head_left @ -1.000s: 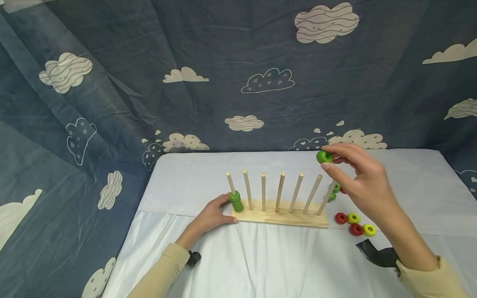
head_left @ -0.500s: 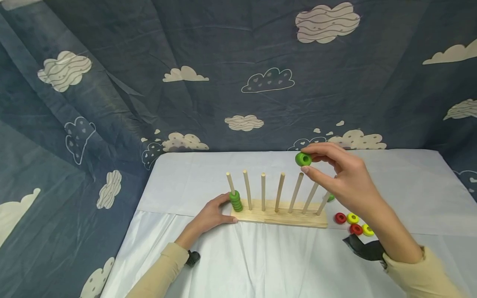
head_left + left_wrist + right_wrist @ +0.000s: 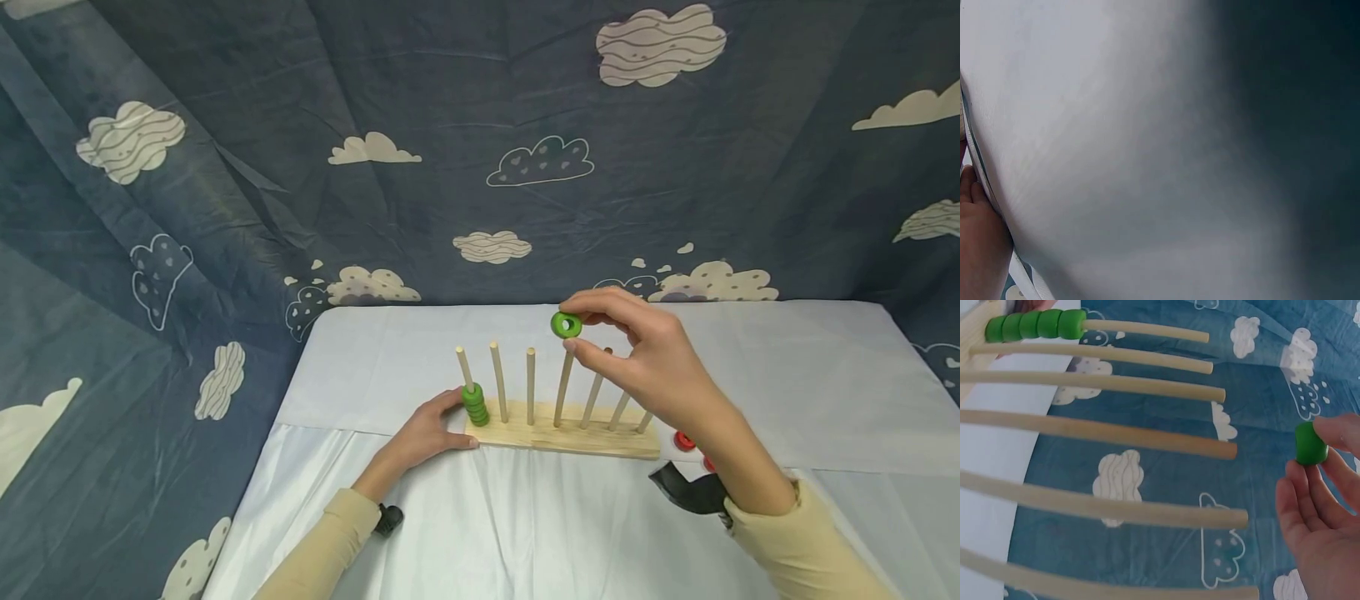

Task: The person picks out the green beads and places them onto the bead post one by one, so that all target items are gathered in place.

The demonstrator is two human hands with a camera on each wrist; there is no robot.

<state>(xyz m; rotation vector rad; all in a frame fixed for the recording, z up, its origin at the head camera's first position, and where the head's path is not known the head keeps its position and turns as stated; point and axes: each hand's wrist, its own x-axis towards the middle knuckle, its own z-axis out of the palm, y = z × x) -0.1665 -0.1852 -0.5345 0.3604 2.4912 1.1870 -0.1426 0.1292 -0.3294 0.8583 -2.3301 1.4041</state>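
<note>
A wooden peg stand (image 3: 592, 440) with a row of upright pegs sits on the white cloth. Its leftmost peg carries a stack of green beads (image 3: 475, 405), also visible in the right wrist view. My left hand (image 3: 426, 432) grips the stand's left end, thumb along the front edge and fingers at the back. Between thumb and fingertips, my right hand (image 3: 645, 342) pinches a green bead (image 3: 566, 325), raised over the middle pegs with its hole facing the head camera. In the right wrist view, this bead (image 3: 1311, 444) is apart from the peg tips.
Red beads (image 3: 684, 441) lie right of the stand, partly covered by my right forearm. A black strap (image 3: 686, 490) hangs at the right wrist. Behind the white-covered table (image 3: 390, 342) hangs a dark blue cloth (image 3: 435, 200) with cloud prints.
My right hand has carried the green bead leftward, from above the stand's right end to over its middle pegs. The forearm now covers the yellow beads. My left hand has stayed put.
</note>
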